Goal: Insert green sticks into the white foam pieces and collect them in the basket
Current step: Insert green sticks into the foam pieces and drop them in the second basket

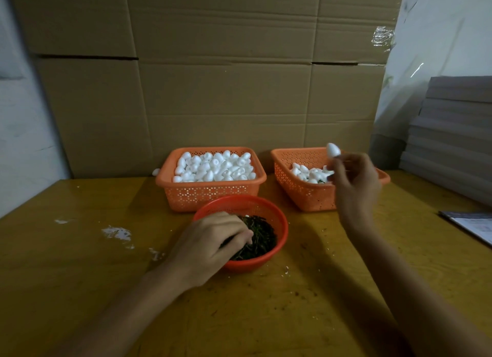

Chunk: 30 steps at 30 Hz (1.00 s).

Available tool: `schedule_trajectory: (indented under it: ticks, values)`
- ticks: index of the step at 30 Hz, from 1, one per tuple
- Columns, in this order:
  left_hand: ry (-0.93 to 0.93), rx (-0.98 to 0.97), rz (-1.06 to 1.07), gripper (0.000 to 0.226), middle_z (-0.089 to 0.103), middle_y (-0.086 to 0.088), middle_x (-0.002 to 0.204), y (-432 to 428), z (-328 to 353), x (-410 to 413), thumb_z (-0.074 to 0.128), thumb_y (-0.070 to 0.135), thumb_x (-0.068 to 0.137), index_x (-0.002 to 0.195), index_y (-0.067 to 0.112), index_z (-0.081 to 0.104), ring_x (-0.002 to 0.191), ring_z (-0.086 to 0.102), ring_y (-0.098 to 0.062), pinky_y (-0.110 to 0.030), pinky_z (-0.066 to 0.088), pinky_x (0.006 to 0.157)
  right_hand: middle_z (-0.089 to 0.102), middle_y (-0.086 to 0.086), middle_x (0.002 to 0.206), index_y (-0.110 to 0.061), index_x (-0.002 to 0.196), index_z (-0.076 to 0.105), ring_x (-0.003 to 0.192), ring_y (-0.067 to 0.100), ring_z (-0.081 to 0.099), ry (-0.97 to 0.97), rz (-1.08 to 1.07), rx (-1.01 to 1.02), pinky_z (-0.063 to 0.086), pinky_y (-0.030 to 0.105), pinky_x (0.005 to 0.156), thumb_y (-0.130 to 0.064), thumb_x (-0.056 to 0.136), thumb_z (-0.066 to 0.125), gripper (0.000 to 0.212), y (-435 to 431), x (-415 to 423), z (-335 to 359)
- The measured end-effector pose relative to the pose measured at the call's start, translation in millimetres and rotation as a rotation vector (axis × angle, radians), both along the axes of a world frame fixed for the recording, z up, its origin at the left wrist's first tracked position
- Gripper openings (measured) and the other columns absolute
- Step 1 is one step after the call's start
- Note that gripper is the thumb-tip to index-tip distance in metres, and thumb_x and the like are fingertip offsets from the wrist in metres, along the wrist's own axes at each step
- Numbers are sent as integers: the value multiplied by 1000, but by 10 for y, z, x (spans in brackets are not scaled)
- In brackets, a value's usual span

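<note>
The foam piece was pinched at its lower end by the fingers of the right hand, above the right basket. With so small a hold it could slip and fall outside, I think. Its long axis stood almost upright, with the narrow tip up and slightly left. The left hand had its fingers curled on the green sticks in the red bowl on the worktop.

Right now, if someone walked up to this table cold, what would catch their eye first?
The orange basket heaped with white foam pieces at the back centre stands out most. To its right, the right hand holds one foam piece above a second, partly filled orange basket. In front, the left hand reaches into a red bowl of green sticks.
</note>
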<state>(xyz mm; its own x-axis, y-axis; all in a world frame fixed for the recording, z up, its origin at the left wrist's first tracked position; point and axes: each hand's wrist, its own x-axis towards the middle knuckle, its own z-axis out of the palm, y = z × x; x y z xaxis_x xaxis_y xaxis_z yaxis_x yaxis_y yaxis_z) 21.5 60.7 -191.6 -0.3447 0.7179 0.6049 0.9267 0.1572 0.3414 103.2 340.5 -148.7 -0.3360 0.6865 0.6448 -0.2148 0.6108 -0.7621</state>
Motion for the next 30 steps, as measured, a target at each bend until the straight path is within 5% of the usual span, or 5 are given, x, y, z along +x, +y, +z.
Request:
schedule_trajectory:
  ticks: [6, 13, 20, 24, 30]
  values:
    - [-9, -76, -21, 68, 76, 16, 101, -36, 17, -9, 29, 66, 106, 90, 24, 79, 99, 67, 1, -36, 54, 85, 68, -11, 104, -15, 119, 64, 80, 0, 63, 163, -380, 63, 46, 7, 70, -28, 105, 59, 19, 370, 61, 48]
    - [0, -126, -20, 73, 74, 18, 108, -37, 25, 8, 26, 70, 104, 92, 24, 80, 103, 64, 3, -27, 52, 87, 55, 19, 147, -19, 133, 65, 142, 41, 41, -772, -316, 423, 39, 57, 108, -34, 112, 38, 36, 522, -7, -97]
    - [31, -150, -15, 51, 74, 18, 104, -30, 31, 10, 40, 50, 106, 91, 23, 80, 100, 65, 0, -30, 52, 84, 65, 18, 125, -4, 108, 71, 121, 36, 53, -409, -293, 624, 46, 46, 94, -17, 106, 57, 20, -86, -87, -104]
    - [31, -141, -14, 32, 71, 18, 101, -38, 12, -14, 46, 40, 103, 95, 26, 74, 97, 65, -2, -32, 52, 79, 63, 0, 111, -13, 103, 68, 104, 16, 55, -321, 185, 761, 46, 33, 85, -18, 102, 58, 12, -632, -75, -29]
    - [48, -74, -2, 5, 54, 18, 85, -45, 25, -21, 52, 32, 92, 87, 31, 53, 84, 55, -5, -28, 45, 69, 69, -2, 115, -19, 114, 66, 102, 17, 62, -905, 586, 853, 50, 46, 89, -29, 110, 44, 25, -905, -94, -164]
